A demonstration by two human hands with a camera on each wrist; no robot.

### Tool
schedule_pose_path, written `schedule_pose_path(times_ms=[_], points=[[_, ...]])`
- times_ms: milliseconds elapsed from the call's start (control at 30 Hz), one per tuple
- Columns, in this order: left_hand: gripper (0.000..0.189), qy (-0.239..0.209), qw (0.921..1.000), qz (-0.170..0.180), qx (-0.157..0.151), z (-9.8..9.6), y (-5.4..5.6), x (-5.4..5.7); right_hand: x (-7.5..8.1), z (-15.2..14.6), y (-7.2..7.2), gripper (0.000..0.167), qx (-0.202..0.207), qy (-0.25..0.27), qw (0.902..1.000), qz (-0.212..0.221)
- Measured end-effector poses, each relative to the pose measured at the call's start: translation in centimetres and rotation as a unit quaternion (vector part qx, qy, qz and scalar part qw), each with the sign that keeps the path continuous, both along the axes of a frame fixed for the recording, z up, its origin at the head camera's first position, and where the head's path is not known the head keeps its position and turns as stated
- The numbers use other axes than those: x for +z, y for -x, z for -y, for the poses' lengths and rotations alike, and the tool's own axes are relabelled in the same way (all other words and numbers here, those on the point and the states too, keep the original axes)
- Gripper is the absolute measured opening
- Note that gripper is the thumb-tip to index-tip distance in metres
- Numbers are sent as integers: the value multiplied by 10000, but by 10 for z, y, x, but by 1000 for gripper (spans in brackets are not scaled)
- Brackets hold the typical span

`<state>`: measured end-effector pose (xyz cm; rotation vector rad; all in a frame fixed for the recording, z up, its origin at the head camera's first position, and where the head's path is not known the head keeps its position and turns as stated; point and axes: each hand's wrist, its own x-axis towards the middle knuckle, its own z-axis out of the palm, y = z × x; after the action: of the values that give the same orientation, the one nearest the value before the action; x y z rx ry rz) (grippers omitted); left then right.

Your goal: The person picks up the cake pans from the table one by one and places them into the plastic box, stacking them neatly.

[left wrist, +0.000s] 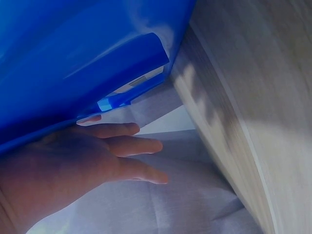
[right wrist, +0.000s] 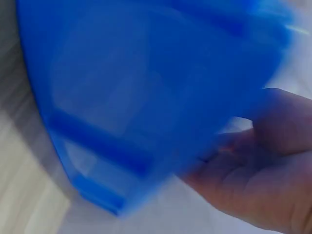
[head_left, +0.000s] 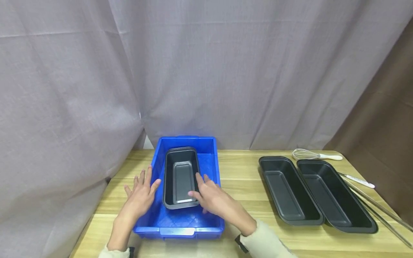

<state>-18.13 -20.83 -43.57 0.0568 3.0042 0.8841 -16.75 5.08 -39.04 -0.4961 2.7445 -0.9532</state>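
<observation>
A dark loaf tin (head_left: pixel 183 181) is being housed in a blue box (head_left: pixel 177 232) on the worktop (head_left: pixel 240 182), its open side facing up, nearer the box's left wall than its right. The placing or straightening of this tin is judged to be in hand; which of these is being done cannot be told. Two other tins (head_left: pixel 285 195) are being kept side by side, well to the right of the box. The left hand (head_left: pixel 138 195) is being held at the box's left side with its fingers spread. The right hand (head_left: pixel 214 197) is being held over the right wall, its back turned upward, its thumb spread from the fingers and pointing over the tin. No pinch is being shown, though contact with the tin's rim cannot be told, and the right wrist view is being blurred. If the tin is being left there, a lift of both hands clear of the walls is judged to be called for; if it is being shifted, a grip on its rim.
</observation>
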Motion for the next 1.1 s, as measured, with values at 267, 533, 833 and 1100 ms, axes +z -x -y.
schedule_pose_path(times_ms=[267, 533, 833, 1100], points=[[72, -50, 10000, 46, 22, 4, 2, 4, 11, -118, -3, 44, -451, -36, 9779, -2043], [72, -72, 9999, 72, -57, 3, 2, 0, -29, -250, -11, 39, -1695, -1201, 9458, -2497], [72, -136, 9998, 108, -15, 2, 2, -1, -46, -289, -22, 37, -1987, -1472, 9436, -2201], [72, -74, 9998, 153, -46, 2, 2, -1, -51, -290, -23, 33, -2400, -1428, 9442, -1749]])
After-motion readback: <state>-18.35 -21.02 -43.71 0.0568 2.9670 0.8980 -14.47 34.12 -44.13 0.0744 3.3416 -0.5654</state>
